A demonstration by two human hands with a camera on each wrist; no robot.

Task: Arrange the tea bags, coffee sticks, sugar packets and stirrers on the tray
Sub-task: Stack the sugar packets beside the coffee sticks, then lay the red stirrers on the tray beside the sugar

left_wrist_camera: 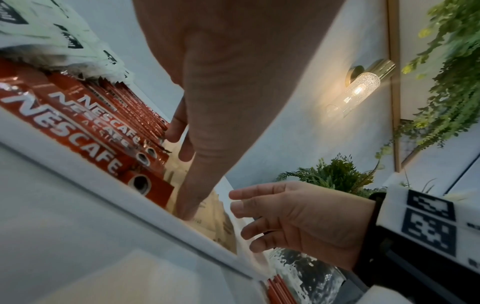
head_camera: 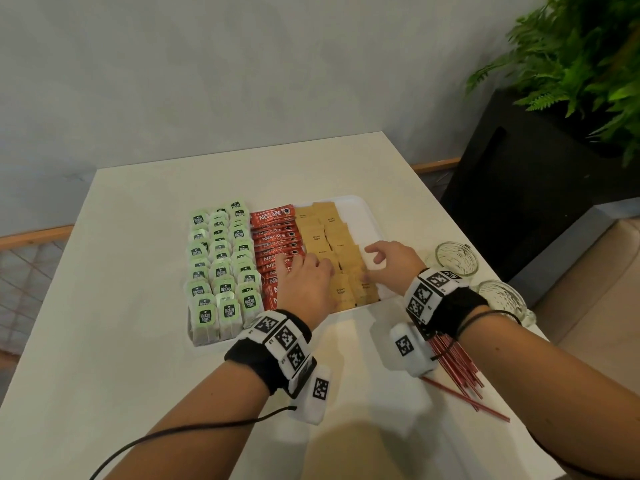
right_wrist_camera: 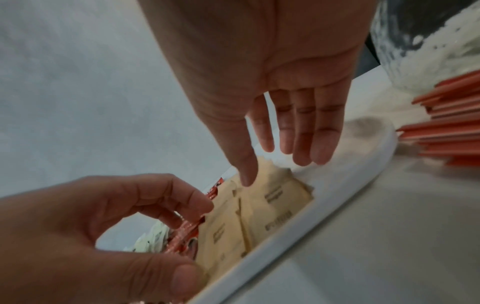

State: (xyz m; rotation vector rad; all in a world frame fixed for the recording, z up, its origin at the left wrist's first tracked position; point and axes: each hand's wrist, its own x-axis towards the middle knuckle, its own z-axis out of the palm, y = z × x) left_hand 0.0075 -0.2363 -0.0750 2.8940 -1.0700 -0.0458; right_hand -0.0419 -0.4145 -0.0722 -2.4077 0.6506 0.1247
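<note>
— Where are my hands?
— Left hand lies over the sugar packets on the tray, fingers loosely bent, gripping nothing I can see. Right hand hovers beside it, fingers relaxed (empty).
— Stirrers?
— On the counter, under my right wrist.

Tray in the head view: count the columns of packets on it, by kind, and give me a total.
Green-tagged paper tea bags: 3 columns
Red foil coffee sticks: 1 column
Brown paper sugar packets: 2 columns
Total: 6 columns on the white plastic tray
</note>
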